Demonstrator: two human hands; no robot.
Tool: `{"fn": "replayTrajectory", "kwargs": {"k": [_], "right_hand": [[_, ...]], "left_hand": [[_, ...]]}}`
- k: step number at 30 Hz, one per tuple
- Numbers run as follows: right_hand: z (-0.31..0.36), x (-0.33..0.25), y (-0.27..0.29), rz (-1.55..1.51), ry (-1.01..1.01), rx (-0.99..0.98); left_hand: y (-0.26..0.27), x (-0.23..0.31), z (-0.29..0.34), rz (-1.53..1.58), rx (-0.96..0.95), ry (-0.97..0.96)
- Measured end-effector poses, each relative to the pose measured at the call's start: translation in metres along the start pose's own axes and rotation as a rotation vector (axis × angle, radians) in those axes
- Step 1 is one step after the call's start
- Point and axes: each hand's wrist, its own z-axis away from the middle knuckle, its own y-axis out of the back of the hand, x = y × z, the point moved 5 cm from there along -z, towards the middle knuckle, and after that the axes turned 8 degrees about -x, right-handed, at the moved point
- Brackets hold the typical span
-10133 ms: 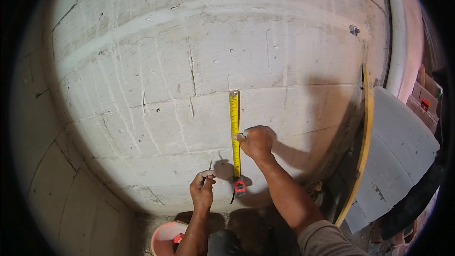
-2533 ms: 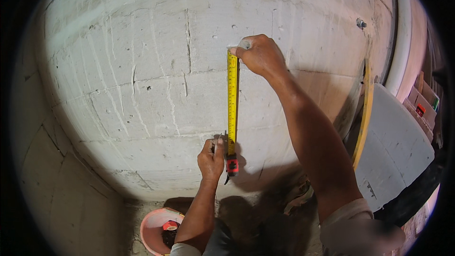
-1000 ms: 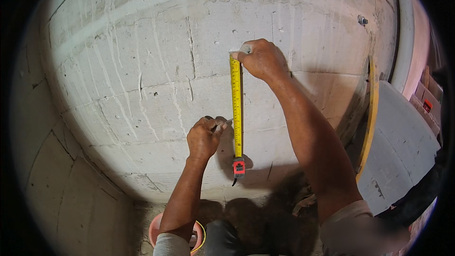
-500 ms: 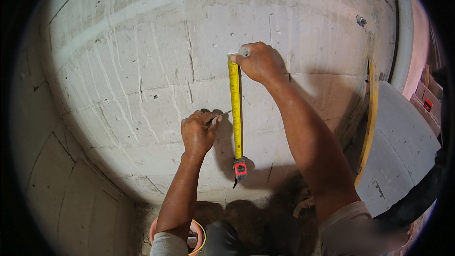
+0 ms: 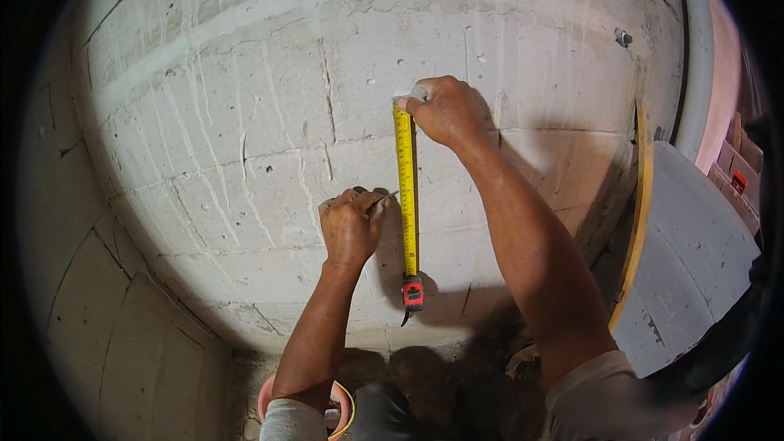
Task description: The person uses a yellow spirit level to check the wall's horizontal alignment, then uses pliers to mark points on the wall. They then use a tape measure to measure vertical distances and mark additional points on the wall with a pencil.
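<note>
A yellow tape measure [image 5: 406, 196] hangs down along the pale block wall [image 5: 269, 114], its red and black case at the bottom and a short dark strap below that. My right hand [image 5: 447, 110] pinches the top end of the blade against the wall. Left of the blade, my left hand [image 5: 351, 227] is closed round a thin pointed tool [image 5: 384, 200], whose tip reaches the blade's left edge about midway down. The tool's handle is mostly hidden in my fingers, so its exact kind does not show.
A metal bolt [image 5: 623, 37] sticks out of the wall at upper right. At right stand a yellow strip [image 5: 635, 212], a grey curved panel [image 5: 694, 245] and a pale vertical pipe [image 5: 696, 49]. Below my left forearm is a reddish bucket [image 5: 339, 408]. Another wall borders the left.
My left hand has shifted slightly right, bringing the tool's tip up to the tape's edge. The tape case has turned a little. My right hand keeps its hold at the top.
</note>
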Motion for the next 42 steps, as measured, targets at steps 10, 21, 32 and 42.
{"fn": "replayTrajectory", "kwargs": {"k": [10,21,32,42], "right_hand": [[-0.001,0.002,-0.001,-0.015,-0.036,-0.034],[-0.001,0.001,0.000,-0.005,-0.019,-0.021],[-0.002,0.001,0.000,0.008,-0.019,-0.005],[-0.002,0.001,-0.001,0.000,-0.071,-0.042]], "left_hand": [[0.002,0.006,0.001,-0.103,0.042,-0.018],[0.004,0.014,0.001,-0.143,0.038,0.048],[0.004,0.016,-0.001,-0.150,0.023,0.050],[0.009,0.019,-0.005,-0.149,0.024,0.021]]}}
